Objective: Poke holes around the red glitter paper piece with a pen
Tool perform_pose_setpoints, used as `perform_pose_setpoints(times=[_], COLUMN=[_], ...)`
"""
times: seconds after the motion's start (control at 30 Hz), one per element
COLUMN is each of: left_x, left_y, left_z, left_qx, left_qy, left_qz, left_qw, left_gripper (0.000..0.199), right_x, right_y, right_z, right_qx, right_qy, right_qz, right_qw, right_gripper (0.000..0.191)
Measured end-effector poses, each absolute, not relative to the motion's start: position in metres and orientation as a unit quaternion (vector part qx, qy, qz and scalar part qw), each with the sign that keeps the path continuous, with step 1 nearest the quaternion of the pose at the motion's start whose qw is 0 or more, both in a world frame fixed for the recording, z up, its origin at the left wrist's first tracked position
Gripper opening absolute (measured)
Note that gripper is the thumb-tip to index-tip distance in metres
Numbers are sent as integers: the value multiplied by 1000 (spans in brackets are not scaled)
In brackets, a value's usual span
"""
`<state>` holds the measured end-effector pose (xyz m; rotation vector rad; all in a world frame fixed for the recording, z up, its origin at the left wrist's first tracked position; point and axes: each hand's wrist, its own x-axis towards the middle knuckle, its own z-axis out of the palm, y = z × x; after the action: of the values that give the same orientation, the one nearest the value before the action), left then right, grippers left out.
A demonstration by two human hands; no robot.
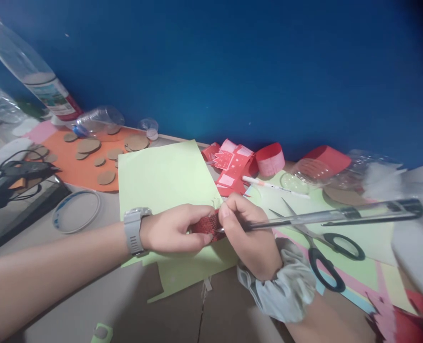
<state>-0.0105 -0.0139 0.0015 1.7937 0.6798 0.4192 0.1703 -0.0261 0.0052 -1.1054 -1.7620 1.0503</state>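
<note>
My left hand, with a grey watch at the wrist, closes round a small dark red patterned piece; its exact kind is unclear. Pinched in my right hand is a pen, its tip against the red piece and its clear end pointing right. A pale scrunchie circles my right wrist. Both hands are over light green paper. To the right of the pen hand lie open scissors with black handles, partly behind the pen.
Red and pink paper cutouts and a white marker lie along the blue wall. Cardboard discs rest on orange paper at left, near a tall bottle, a tape ring and a black cabled device.
</note>
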Motion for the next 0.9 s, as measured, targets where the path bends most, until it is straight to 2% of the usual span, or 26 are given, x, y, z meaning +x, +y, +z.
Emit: perform_pose_setpoints(times=[0.3,0.47,0.9], left_x=[-10,-11,-11], left_y=[-13,-11,-12], left_z=[2,3,0], left_qx=[743,715,705], left_qy=[270,227,238], left_qz=[194,189,185], left_qw=[581,634,642], left_gripper=[5,3,0], right_x=[171,169,170], right_y=[-27,-27,-28], right_z=[3,6,3], right_qx=[-438,-445,-439], right_qy=[-687,-684,-694], right_qz=[420,416,407], right_qw=[399,401,399], right_gripper=[24,24,24])
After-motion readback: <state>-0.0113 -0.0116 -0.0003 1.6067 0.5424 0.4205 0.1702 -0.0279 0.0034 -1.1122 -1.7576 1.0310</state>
